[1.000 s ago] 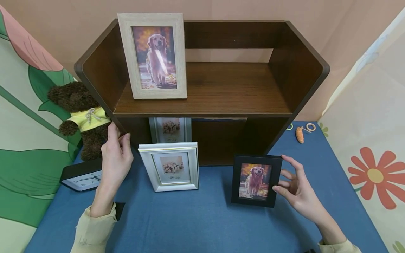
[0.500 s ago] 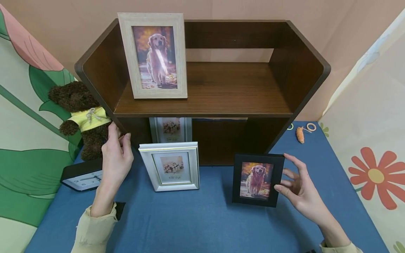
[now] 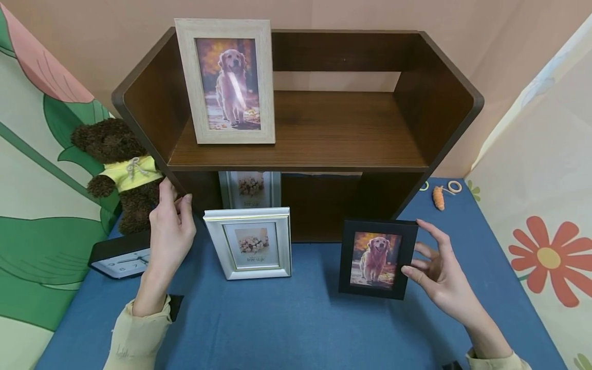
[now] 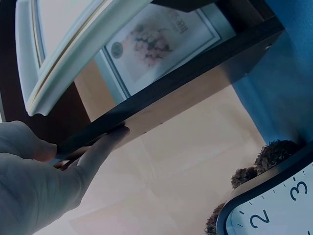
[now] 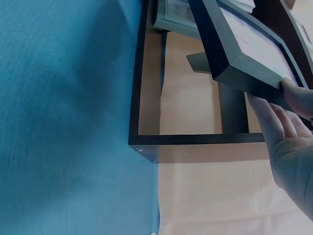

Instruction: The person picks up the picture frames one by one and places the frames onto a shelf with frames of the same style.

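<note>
While the left hand (image 3: 172,228) pinches the left edge of the shelf (image 3: 342,128), the right hand (image 3: 437,280) grips the black frame (image 3: 375,260) by its right side, on the shelf's near side. Left of that frame is a silver frame (image 3: 252,245).

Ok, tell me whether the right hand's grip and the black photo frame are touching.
Touching. The right wrist view shows the right hand's grip holding the black photo frame by its edge, thumb over the front, fingers behind.
</note>
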Available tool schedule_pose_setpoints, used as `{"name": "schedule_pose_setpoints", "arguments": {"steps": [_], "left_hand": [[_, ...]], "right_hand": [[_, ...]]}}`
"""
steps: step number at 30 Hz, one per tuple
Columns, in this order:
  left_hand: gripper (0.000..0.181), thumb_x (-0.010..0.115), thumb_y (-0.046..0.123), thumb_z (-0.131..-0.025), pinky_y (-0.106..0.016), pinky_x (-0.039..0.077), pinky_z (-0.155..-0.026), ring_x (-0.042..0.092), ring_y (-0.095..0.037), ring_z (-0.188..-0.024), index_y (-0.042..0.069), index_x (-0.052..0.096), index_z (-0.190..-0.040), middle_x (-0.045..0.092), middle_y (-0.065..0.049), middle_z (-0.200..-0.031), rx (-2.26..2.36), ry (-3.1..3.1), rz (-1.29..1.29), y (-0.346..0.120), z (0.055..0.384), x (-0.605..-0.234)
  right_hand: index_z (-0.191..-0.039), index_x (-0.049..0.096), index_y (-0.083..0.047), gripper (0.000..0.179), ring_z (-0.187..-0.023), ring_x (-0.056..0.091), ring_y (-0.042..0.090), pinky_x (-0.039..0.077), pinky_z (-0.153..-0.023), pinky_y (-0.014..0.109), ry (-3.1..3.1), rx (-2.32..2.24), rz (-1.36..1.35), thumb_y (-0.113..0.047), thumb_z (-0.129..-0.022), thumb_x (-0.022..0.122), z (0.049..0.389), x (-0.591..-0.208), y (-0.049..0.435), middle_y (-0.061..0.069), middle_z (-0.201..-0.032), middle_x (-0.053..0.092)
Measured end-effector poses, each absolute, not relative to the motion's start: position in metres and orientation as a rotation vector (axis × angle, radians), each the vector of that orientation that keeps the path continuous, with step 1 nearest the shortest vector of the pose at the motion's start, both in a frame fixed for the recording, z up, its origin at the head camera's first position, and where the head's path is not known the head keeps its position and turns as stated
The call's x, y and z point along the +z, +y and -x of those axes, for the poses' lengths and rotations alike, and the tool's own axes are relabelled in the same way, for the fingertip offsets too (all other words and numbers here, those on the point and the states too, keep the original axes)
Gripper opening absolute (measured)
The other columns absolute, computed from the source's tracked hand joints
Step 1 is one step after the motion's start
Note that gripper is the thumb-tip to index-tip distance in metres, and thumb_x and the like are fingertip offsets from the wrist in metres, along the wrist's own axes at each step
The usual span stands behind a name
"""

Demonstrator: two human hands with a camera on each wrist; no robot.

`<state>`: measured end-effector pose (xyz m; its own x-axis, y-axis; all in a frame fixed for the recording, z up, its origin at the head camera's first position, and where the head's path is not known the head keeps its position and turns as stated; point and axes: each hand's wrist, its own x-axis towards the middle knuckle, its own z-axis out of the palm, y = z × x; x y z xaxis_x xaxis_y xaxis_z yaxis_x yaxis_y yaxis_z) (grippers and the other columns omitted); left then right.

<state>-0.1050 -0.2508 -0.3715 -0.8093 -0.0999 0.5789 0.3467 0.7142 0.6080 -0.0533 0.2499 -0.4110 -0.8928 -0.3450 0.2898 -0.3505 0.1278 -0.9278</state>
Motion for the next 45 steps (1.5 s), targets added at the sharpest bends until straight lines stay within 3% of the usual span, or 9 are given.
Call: {"name": "schedule_pose_setpoints", "arguments": {"steps": [25, 26, 29, 30, 33, 34, 35, 40, 45], "left_hand": [[0.046, 0.050, -0.007, -0.109, -0.068, 0.054, -0.088, 0.070, -0.054, -0.108, -0.009, 0.038, -0.154, 0.061, -0.035, -0.141, -0.960, -2.327, 0.172, -0.251, 0.103, -0.371], [0.046, 0.049, -0.006, -0.110, -0.066, 0.054, -0.086, 0.071, -0.053, -0.106, -0.009, 0.037, -0.154, 0.061, -0.034, -0.141, -0.950, -2.326, 0.174, -0.251, 0.103, -0.372], [0.046, 0.049, -0.005, -0.110, -0.043, 0.058, -0.084, 0.072, -0.052, -0.100, -0.009, 0.038, -0.154, 0.062, -0.034, -0.139, -0.930, -2.320, 0.182, -0.252, 0.103, -0.373], [0.046, 0.050, -0.004, -0.110, -0.033, 0.056, -0.084, 0.073, -0.052, -0.100, -0.009, 0.038, -0.154, 0.063, -0.034, -0.139, -0.926, -2.319, 0.183, -0.252, 0.103, -0.373], [0.045, 0.050, -0.004, -0.110, -0.022, 0.050, -0.081, 0.073, -0.051, -0.100, -0.009, 0.039, -0.154, 0.063, -0.033, -0.139, -0.915, -2.322, 0.177, -0.252, 0.103, -0.373], [0.045, 0.050, -0.004, -0.110, -0.027, 0.051, -0.081, 0.073, -0.051, -0.102, -0.009, 0.039, -0.154, 0.063, -0.033, -0.139, -0.913, -2.325, 0.173, -0.252, 0.103, -0.373], [0.045, 0.050, -0.004, -0.110, -0.022, 0.049, -0.081, 0.073, -0.051, -0.102, -0.009, 0.039, -0.153, 0.063, -0.033, -0.139, -0.913, -2.325, 0.172, -0.252, 0.103, -0.373], [0.045, 0.050, -0.005, -0.110, -0.023, 0.050, -0.081, 0.073, -0.051, -0.103, -0.010, 0.040, -0.153, 0.064, -0.033, -0.139, -0.912, -2.325, 0.169, -0.252, 0.103, -0.373], [0.045, 0.050, -0.006, -0.109, -0.053, 0.056, -0.079, 0.072, -0.052, -0.104, -0.010, 0.039, -0.153, 0.063, -0.034, -0.137, -0.918, -2.322, 0.179, -0.251, 0.105, -0.373]], "right_hand": [[-0.171, 0.013, -0.015, 0.108, -0.110, 0.075, 0.009, 0.057, -0.088, 0.022, -2.375, 1.861, -0.680, 0.033, -0.088, 0.062, 0.054, -0.394, 0.241, -0.007, -0.134, 0.067], [-0.171, 0.013, -0.014, 0.107, -0.110, 0.075, 0.009, 0.057, -0.088, 0.022, -2.372, 1.861, -0.681, 0.034, -0.087, 0.062, 0.054, -0.394, 0.241, -0.006, -0.134, 0.067], [-0.170, 0.014, -0.012, 0.107, -0.110, 0.075, 0.009, 0.057, -0.088, 0.022, -2.364, 1.856, -0.683, 0.034, -0.087, 0.062, 0.054, -0.392, 0.241, -0.006, -0.134, 0.067], [-0.170, 0.015, -0.012, 0.107, -0.110, 0.075, 0.009, 0.057, -0.088, 0.022, -2.361, 1.855, -0.683, 0.035, -0.086, 0.062, 0.054, -0.392, 0.241, -0.006, -0.134, 0.067], [-0.170, 0.015, -0.012, 0.107, -0.110, 0.075, 0.009, 0.057, -0.088, 0.022, -2.351, 1.860, -0.683, 0.035, -0.086, 0.062, 0.053, -0.391, 0.240, -0.006, -0.134, 0.066], [-0.170, 0.015, -0.011, 0.107, -0.110, 0.075, 0.009, 0.057, -0.088, 0.022, -2.349, 1.856, -0.682, 0.035, -0.086, 0.062, 0.053, -0.391, 0.240, -0.006, -0.135, 0.066], [-0.170, 0.016, -0.011, 0.107, -0.110, 0.075, 0.009, 0.057, -0.088, 0.022, -2.345, 1.855, -0.682, 0.036, -0.086, 0.061, 0.053, -0.390, 0.240, -0.006, -0.135, 0.066], [-0.170, 0.017, -0.008, 0.106, -0.109, 0.075, 0.009, 0.058, -0.088, 0.023, -2.325, 1.848, -0.688, 0.037, -0.084, 0.061, 0.053, -0.387, 0.239, -0.005, -0.134, 0.067], [-0.170, 0.018, -0.009, 0.106, -0.109, 0.075, 0.008, 0.057, -0.088, 0.022, -2.336, 1.827, -0.677, 0.037, -0.085, 0.061, 0.054, -0.383, 0.237, -0.006, -0.134, 0.067]]}}
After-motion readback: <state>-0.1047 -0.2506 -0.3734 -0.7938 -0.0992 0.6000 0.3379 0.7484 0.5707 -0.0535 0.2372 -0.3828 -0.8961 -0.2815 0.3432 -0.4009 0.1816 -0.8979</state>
